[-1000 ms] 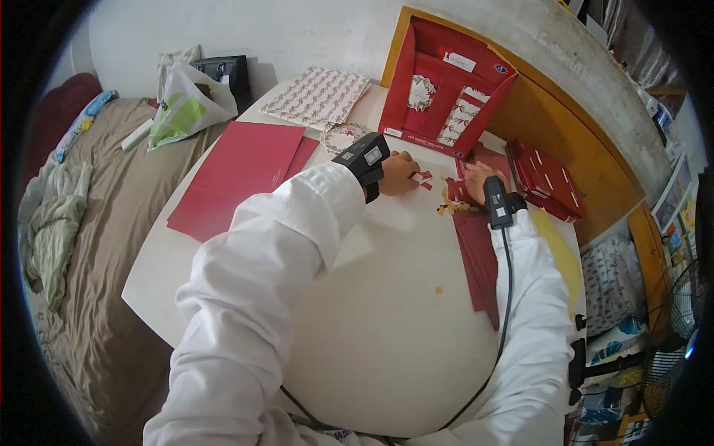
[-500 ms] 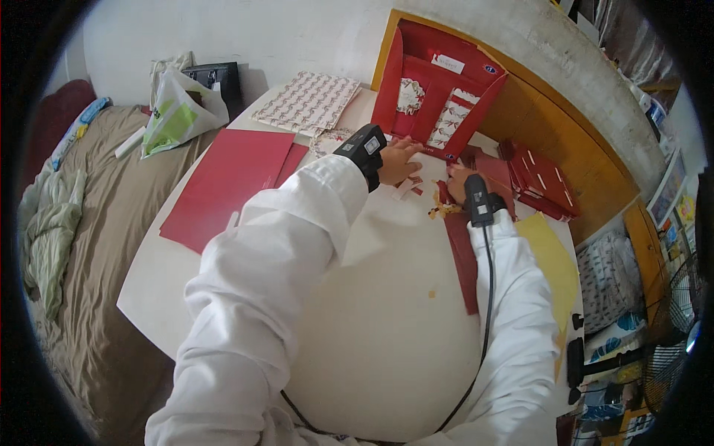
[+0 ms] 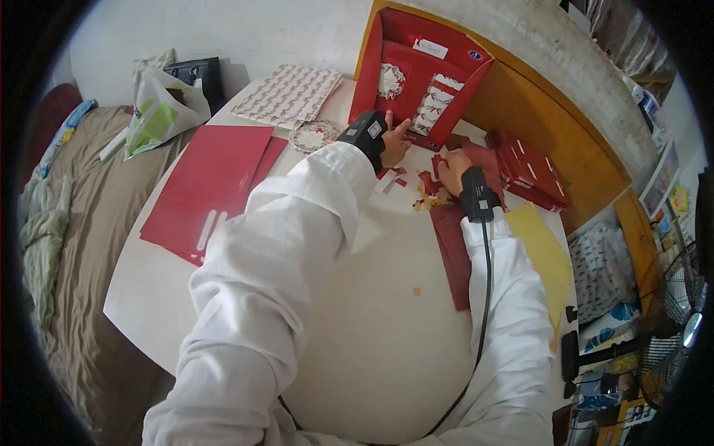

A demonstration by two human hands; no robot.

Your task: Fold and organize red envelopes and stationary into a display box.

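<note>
A red display box [image 3: 390, 56] stands propped at the table's back, holding a patterned round piece [image 3: 391, 80] and a patterned strip [image 3: 437, 104]. My left hand [image 3: 395, 143] is open at its lower front edge, fingers apart, reaching up against it. My right hand [image 3: 452, 172] is beside the box's lower right corner, fingers partly bent and forward; I make out nothing held in them. Gold and red scraps [image 3: 430, 195] lie just left of it. Small red and white pieces [image 3: 390, 178] lie below my left hand. Black devices are strapped on both wrists.
Red folders [image 3: 212, 178] lie at the left, with a patterned sheet [image 3: 288, 93] and round patterned piece [image 3: 316, 136] behind. Stacked red folders [image 3: 529, 171], dark red paper [image 3: 451, 253] and a yellow sheet [image 3: 539, 245] lie right. A black cable [image 3: 485, 297] hangs from my right wrist.
My left hand has lifted, its fingers now spread up against the box front. My right hand stays by the box's lower right corner. The whole view has shifted slightly.
</note>
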